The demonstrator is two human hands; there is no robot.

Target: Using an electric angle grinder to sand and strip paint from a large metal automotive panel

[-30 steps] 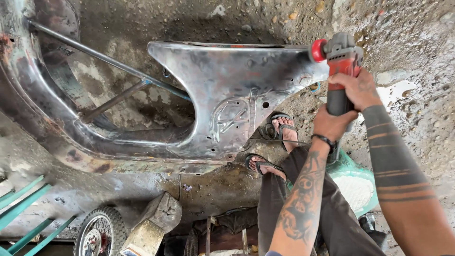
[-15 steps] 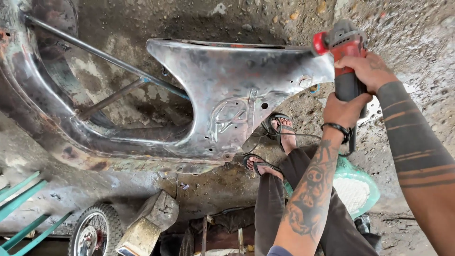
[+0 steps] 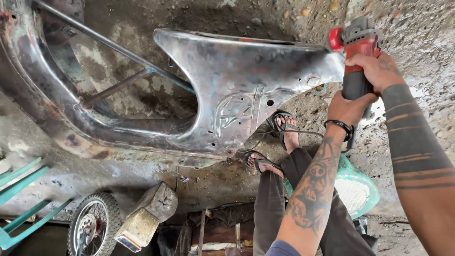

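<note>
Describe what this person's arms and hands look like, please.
Both hands are bare, no gloves. The left hand has a black band at the wrist, and its forearm carries dense dark figure tattoos; a blue sleeve edge shows near the elbow. The right hand has a faint tattoo, and dark striped bands circle its forearm.

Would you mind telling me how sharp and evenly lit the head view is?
Head view: soft daylight, no hard shadows; bare metal frame shows dull sheen, not glare; angle grinder in right hand and left hand sharp; wide-lens bending at edges.
</note>
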